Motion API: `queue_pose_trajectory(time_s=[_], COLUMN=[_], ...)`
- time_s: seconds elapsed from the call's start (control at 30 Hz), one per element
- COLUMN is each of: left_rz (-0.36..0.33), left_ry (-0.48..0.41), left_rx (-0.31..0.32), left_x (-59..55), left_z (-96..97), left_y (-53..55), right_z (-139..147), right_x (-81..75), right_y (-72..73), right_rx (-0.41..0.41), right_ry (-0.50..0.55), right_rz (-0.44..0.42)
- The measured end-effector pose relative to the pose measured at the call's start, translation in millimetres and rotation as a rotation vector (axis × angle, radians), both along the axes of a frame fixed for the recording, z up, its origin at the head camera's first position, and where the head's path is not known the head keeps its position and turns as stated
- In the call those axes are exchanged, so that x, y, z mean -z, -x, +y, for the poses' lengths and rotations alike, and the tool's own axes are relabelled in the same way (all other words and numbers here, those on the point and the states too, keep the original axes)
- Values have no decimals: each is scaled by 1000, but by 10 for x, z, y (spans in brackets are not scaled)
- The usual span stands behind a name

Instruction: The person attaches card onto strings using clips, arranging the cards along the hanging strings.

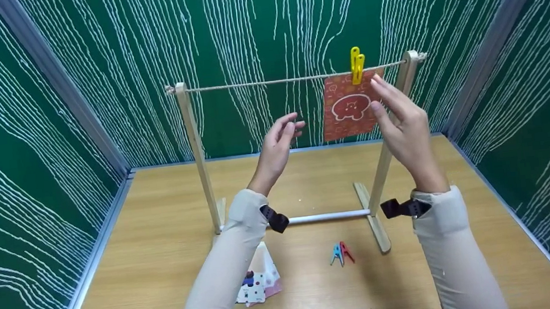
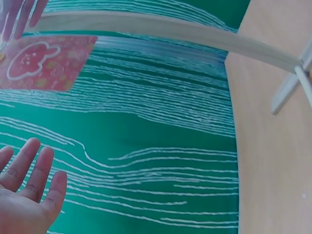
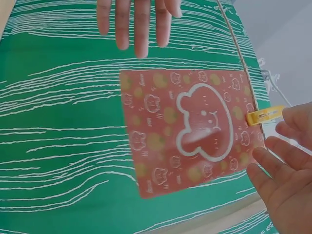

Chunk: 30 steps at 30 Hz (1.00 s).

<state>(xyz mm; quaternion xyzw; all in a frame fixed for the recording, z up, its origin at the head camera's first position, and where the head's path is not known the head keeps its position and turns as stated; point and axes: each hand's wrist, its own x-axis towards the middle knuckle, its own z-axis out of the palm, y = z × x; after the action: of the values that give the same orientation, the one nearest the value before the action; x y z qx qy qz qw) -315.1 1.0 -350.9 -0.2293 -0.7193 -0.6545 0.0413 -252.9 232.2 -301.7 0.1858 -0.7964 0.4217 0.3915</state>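
A red card (image 1: pixel 351 109) with a white-outlined cartoon animal hangs from the string (image 1: pixel 268 82) at its right part. A yellow clothespin (image 1: pixel 357 66) clamps its top edge to the string. My right hand (image 1: pixel 406 131) is raised at the card's right edge, fingers loosely extended; in the right wrist view its thumb is right by the end of the clothespin (image 3: pixel 265 115). Left of the card, my left hand (image 1: pixel 277 146) is held in the air below the string, fingers relaxed and nothing in them.
The string runs between two wooden posts (image 1: pixel 197 157) joined by a white bar (image 1: pixel 329 216) low down. Blue (image 1: pixel 336 253) and red (image 1: pixel 347 252) clothespins lie on the wooden table (image 1: pixel 154 267). Several printed cards (image 1: pixel 269 276) lie partly under the left forearm. Green walls enclose the table.
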Motion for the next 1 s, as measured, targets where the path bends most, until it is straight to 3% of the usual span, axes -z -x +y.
queue_pose_trajectory(time_s=[0.47, 0.67, 1.0], left_rz=[-80, -80, -155], left_ry=[11, 14, 41], left_rx=[-75, -101, -116], left_x=[292, 490, 824], left_z=[-340, -448, -602], left_y=[-12, -26, -77], right_z=[52, 64, 54], right_x=[395, 596, 916], right_y=[-48, -86, -153], right_rx=[-54, -62, -95], right_ry=[123, 145, 211], right_rz=[-129, -180, -294])
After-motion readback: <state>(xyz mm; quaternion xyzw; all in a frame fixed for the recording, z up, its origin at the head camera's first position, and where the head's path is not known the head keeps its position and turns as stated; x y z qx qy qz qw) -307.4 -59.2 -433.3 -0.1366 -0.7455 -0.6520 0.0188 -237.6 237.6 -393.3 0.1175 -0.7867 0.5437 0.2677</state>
